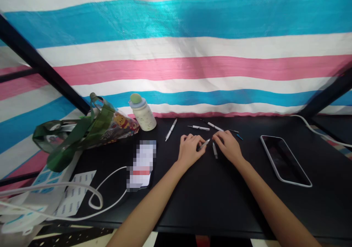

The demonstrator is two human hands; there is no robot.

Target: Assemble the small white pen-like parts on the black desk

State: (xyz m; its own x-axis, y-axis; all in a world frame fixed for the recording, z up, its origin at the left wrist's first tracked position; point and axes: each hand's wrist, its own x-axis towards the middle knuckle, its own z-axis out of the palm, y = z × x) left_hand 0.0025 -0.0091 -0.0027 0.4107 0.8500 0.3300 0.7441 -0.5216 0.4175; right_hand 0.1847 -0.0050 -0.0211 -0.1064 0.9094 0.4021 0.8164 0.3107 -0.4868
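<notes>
Black tabletop (209, 199) underneath, the left hand (191, 146) holds a pen part (205, 143).

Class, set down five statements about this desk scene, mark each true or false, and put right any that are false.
1. The left hand holds a pen or part of one. True.
2. The bottle stands beside the bag. True.
3. The right hand grips the bottle. False: it is near the left hand, away from the bottle.
4. The left phone is nearer the bag than the right phone. True.
5. The right phone's screen is lit. False: it is dark.
</notes>
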